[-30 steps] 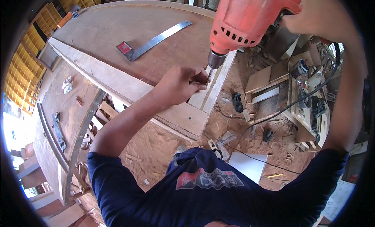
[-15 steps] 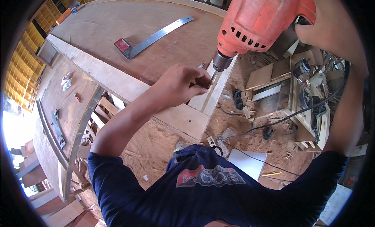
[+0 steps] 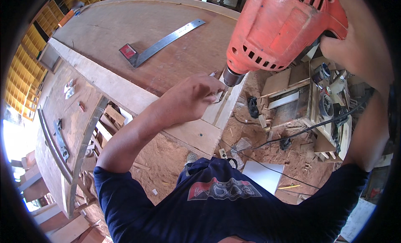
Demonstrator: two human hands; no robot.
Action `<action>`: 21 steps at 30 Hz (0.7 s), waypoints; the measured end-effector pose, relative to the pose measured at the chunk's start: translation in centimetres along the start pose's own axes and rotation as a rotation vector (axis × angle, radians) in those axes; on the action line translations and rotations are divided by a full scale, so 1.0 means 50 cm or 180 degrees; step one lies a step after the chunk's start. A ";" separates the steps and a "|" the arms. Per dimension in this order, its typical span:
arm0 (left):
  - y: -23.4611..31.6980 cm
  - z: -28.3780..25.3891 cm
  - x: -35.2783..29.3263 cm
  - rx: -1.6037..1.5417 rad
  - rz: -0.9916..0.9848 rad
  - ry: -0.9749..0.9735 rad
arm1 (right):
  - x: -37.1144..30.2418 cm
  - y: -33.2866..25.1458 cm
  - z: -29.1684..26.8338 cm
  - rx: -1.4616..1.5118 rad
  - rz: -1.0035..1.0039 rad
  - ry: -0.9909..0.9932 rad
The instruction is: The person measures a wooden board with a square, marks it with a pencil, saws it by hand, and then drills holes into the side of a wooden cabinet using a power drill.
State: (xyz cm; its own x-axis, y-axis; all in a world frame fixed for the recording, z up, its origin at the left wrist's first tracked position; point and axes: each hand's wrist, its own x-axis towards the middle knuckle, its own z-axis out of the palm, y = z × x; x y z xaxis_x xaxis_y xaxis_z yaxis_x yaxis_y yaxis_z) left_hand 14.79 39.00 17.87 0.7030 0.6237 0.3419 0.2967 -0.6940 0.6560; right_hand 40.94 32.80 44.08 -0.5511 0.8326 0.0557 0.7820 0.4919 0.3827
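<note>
My right hand (image 3: 361, 44) grips the handle of a red power drill (image 3: 277, 30), which points down at the frame's corner. Its metal chuck (image 3: 233, 77) sits just above the pale wooden strip (image 3: 236, 94) along the panel's right edge; only a little of the bit shows below it. Close beside the chuck, my left hand (image 3: 196, 96) rests on the wood with its fingers pinched together. What they hold, if anything, is too small to make out. Behind the left knuckles pokes the tip of a thin pen-like thing (image 3: 214, 73).
A try square (image 3: 167, 40) lies on the large brown panel (image 3: 100, 34). Left stands another wooden table (image 3: 69, 122) with small tools. At right, a wooden crate (image 3: 288, 101) holds cans and scraps. A black cable (image 3: 300, 132) runs over the sawdust-covered floor (image 3: 156, 159).
The drill has come down and slightly left, its chuck nearer the wood, with less of the bit showing. My left fingers have curled in closer and shifted slightly beside it.
</note>
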 end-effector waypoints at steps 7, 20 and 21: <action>0.002 0.002 0.002 0.0052 0.0086 -0.0009 | 0.001 0.003 0.008 0.0010 -0.0015 0.0016; 0.001 0.007 0.002 0.0028 0.0100 0.0116 | 0.006 0.008 0.022 -0.0019 -0.0068 -0.0008; 0.001 0.007 0.003 0.0024 0.0097 0.0122 | 0.009 0.009 0.022 -0.0013 -0.0079 -0.0012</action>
State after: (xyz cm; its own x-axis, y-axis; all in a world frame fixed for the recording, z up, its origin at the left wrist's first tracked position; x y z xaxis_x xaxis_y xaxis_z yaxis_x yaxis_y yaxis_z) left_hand 15.14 38.91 17.72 0.6866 0.6155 0.3871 0.2806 -0.7154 0.6398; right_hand 41.36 33.67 43.24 -0.5692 0.8211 0.0426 0.7669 0.5115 0.3877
